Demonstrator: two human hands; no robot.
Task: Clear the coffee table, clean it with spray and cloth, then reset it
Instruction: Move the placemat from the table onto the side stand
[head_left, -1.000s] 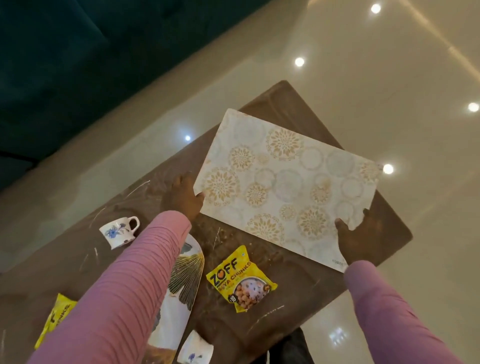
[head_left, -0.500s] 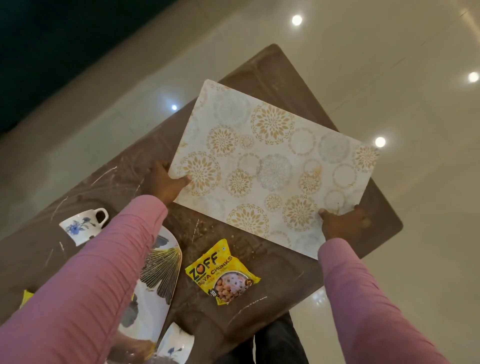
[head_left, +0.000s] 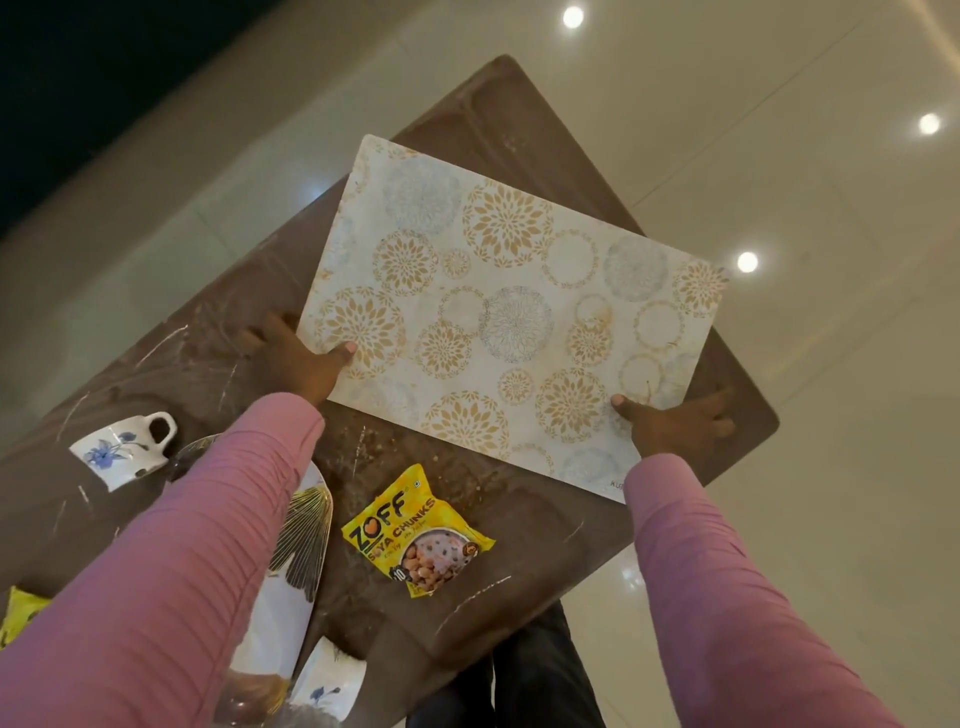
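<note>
Mid-frame, the cream floral rectangular placemat (head_left: 509, 312) is pinched by left hand (head_left: 306, 364) and right hand (head_left: 675, 426) above the brown coffee table (head_left: 519, 104); clearing is judged barely begun, with white floral cup (head_left: 122, 452) and yellow snack packet (head_left: 415, 545) uncleared.

Packet (head_left: 415, 540) and cup (head_left: 122, 449) crowd the table (head_left: 208, 374); far corner seemingly free.

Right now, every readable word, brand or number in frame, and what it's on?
"ZOFF": brand on the yellow packet.
"SOYA CHUNKS": same packet, under the brand.
"10": same packet, dark badge at its lower left corner.
Small line below "SOYA CHUNKS": too small to read.
Corner print on the placemat, begins "K": rest unreadable.
Print on the second yellow packet, left edge: blurred.
</note>
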